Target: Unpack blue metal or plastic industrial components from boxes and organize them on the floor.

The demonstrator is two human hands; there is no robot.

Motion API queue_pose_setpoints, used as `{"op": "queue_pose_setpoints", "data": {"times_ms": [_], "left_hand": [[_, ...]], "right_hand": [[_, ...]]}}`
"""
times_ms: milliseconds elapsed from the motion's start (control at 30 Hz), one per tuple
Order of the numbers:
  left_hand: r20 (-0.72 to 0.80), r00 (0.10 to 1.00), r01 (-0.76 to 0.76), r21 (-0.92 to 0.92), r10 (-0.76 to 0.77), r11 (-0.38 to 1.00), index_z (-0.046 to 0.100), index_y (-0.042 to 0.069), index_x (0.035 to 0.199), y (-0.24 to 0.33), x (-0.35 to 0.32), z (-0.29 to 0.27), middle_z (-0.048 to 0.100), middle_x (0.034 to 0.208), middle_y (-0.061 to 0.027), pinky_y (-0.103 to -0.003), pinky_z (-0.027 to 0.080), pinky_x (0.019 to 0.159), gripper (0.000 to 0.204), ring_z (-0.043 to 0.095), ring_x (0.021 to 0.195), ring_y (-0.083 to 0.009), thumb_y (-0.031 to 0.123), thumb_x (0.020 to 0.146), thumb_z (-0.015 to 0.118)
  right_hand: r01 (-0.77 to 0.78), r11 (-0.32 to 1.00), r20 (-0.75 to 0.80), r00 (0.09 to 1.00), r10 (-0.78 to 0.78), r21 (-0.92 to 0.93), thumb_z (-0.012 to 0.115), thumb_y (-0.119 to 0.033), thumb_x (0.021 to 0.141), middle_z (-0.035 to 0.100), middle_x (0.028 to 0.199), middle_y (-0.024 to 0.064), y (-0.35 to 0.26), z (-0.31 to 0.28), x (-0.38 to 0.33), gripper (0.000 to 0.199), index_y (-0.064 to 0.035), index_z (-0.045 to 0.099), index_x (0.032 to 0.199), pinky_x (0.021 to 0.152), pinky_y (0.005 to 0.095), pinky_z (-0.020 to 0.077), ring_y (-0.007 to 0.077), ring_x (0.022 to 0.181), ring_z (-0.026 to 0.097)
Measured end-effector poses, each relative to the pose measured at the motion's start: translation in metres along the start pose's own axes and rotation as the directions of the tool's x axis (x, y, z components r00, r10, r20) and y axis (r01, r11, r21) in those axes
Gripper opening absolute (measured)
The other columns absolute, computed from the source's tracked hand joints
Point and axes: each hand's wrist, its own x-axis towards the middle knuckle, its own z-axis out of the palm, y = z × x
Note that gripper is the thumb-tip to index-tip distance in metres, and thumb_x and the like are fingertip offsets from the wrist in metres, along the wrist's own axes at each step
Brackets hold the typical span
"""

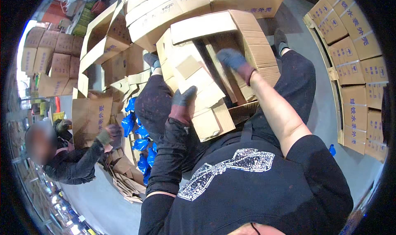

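Note:
Between my legs stands an open cardboard box with its flaps spread. Flat cardboard sheets lie tilted over its left side, with a small square cardboard piece on top. My left hand, in a dark glove with a maroon cuff, is closed on the left edge of these sheets. Over the box opening is my right hand, gloved as well and smeared by motion, so its fingers cannot be made out. Cardboard strips show inside the box beneath it.
Several blue objects lie left of my leg, near scrap cardboard. At the left, a co-worker in dark clothes handles another box. Closed boxes stand ahead; strapped boxes are stacked on a pallet at right.

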Motion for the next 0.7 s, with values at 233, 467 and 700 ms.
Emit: {"op": "queue_pose_setpoints", "data": {"times_ms": [233, 467, 700], "left_hand": [[0.023, 0.991, -0.129, -0.181, 0.135, 0.975, 0.056, -0.002, 0.105, 0.002, -0.016, 0.013, 0.06, 0.093, -0.0057, -0.029, 0.046, 0.074, 0.031, 0.057, 0.082, -0.0161, 0.008, 0.078, 0.066], [-0.048, 0.975, -0.22, -0.19, 0.215, 0.957, 0.056, 0.0, 0.107, 0.004, -0.023, 0.018, 0.06, 0.089, -0.0045, -0.028, 0.047, 0.069, 0.031, 0.057, 0.076, -0.015, 0.003, 0.077, 0.065], [-0.155, 0.959, -0.234, 0.031, 0.236, 0.972, 0.058, -0.002, 0.109, 0.013, -0.029, 0.011, 0.064, 0.101, -0.0099, -0.031, 0.05, 0.076, 0.035, 0.063, 0.085, -0.0188, 0.002, 0.076, 0.068]], "right_hand": [[-0.482, 0.691, -0.435, 0.862, 0.261, -0.539, 0.072, -0.039, 0.072, 0.044, 0.132, 0.0253, 0.115, -0.016, 0.011, 0.089, 0.0008, 0.027, 0.137, 0.103, 0.038, 0.0354, 0.0359, 0.123, 0.043], [-0.34, 0.759, -0.297, 0.933, 0.201, -0.556, 0.077, -0.025, 0.065, 0.061, 0.108, 0.0215, 0.068, -0.039, 0.014, 0.064, 0.0014, 0.052, 0.118, 0.086, 0.0369, 0.0468, 0.0317, 0.101, 0.059], [-0.127, 0.926, 0.109, 0.99, 0.094, 0.354, 0.073, -0.02, 0.074, 0.066, 0.097, 0.0107, -0.021, -0.066, -0.008, 0.043, 0.0, 0.06, 0.11, 0.078, 0.0292, 0.0493, 0.0196, 0.086, 0.063]]}}
